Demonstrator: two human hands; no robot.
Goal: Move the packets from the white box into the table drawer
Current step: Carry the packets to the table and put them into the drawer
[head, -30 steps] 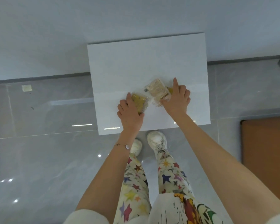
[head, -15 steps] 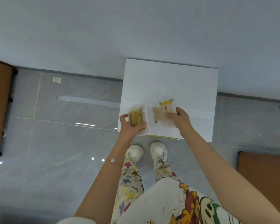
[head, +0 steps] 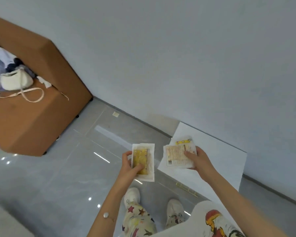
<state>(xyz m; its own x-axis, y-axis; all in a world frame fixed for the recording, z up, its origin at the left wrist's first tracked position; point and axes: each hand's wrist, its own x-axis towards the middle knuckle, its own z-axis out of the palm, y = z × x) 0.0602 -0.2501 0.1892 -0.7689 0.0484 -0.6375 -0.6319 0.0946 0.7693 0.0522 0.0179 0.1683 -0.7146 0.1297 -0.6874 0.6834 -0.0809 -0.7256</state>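
Head view, and both hands are loaded. The left hand (head: pixel 129 165) is clamped on a yellow packet (head: pixel 143 161), thumb pressed across its lower face, fingers wrapped behind the left edge; its long axis runs twelve to six, upright in the grip. The right hand (head: pixel 197 159) pinches a paler printed packet (head: pixel 177 155), with the yellow strip of another one peeking out behind it at twelve o'clock, thumb on the printed face, the stack tilted a touch. Both loads are lifted clear and held apart from each other, the left one over the grey floor (head: pixel 58 168), the right one above the near corner of the white box (head: pixel 217 158), which sits at three o'clock against the wall.

Now the relation that matters: no drawer is visible. The only other furniture is the brown cabinet (head: pixel 24 113) out at ten o'clock, well apart from the hands, with a white bag (head: pixel 15 81) and clothes on top. If the drawer lies that way, the left hand is the nearer, and I'd judge its packet goes in first, fed short edge leading
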